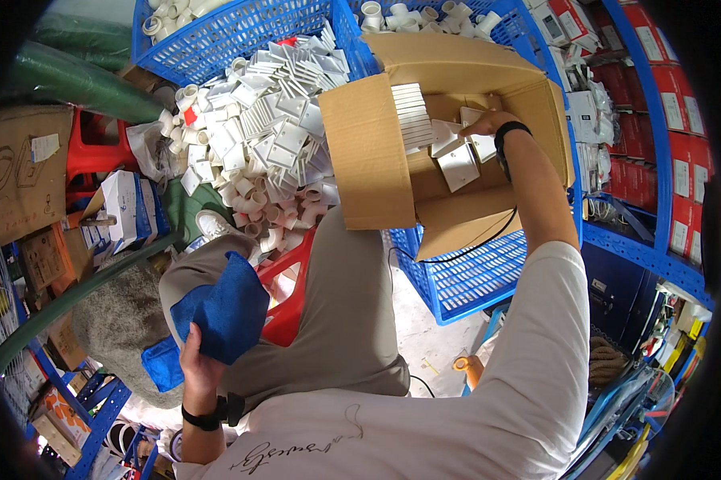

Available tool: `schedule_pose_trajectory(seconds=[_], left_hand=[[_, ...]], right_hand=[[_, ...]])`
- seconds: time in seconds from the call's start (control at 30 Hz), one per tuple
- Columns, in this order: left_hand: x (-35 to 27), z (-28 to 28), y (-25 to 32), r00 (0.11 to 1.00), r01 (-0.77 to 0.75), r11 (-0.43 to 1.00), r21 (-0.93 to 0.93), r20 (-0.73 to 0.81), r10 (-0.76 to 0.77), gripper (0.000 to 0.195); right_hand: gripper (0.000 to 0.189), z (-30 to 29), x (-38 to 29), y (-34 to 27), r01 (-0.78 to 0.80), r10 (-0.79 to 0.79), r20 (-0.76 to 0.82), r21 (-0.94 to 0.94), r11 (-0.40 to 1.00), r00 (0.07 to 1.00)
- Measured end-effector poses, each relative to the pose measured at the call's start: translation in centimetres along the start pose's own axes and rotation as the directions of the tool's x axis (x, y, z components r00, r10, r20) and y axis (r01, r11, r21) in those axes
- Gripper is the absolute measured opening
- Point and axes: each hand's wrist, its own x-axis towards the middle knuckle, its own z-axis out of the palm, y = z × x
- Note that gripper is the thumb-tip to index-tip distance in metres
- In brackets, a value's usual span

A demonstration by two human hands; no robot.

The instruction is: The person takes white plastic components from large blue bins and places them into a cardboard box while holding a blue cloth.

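My left hand [199, 360] holds a blue cloth [231, 312] above my left knee, the thumb lying on its near side. My right hand [487, 123] is inside an open cardboard box [369, 162], its fingertips at some loose white plates. One white square plate [458, 170] with a small hole lies below the fingers. Another white plate [485, 147] is partly under the hand; whether the fingers grip it cannot be told. Along the left inside of the box, a row of white plates [413, 114] stands stacked edge to edge.
The box rests on a blue plastic crate [468, 282]. Ahead lies a heap of white plates [288, 138] with white pipe fittings [252, 201]. A red plastic stool [285, 324] is between my legs. Blue shelving [663, 180] with red boxes stands right. A black cord [480, 245] hangs near the box.
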Motion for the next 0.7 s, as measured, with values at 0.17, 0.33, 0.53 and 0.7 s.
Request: schedule_pose_trajectory(seconds=[0.17, 0.33, 0.53, 0.7], left_hand=[[-0.2, -0.4, -0.1, 1.000, -0.009, 1.000, 0.026, -0.024, 0.009, 0.054], [-0.5, -0.7, -0.1, 0.999, -0.022, 0.999, 0.030, -0.034, 0.023, 0.055], [-1.1, -1.4, -0.2, 0.995, -0.102, 0.995, -0.009, 0.019, 0.102, 0.055], [-2.3, -1.1, 0.0, 0.988, -0.142, 0.989, 0.027, 0.069, 0.140, 0.055]], right_hand=[[0.086, -0.3, -0.6, 0.3, 0.022, -0.025, 0.038, 0.071, 0.997, 0.999], [0.069, -1.6, -3.2, 1.7, 0.041, -0.025, -0.071, 0.224, 0.974, 0.997], [0.070, -3.4, -9.6, 3.7, 0.418, -0.284, -0.407, 0.289, 0.861, 0.868], [0.066, -1.1, -14.9, 4.1, 0.819, -0.281, -0.770, 0.548, 0.169, 0.573]])
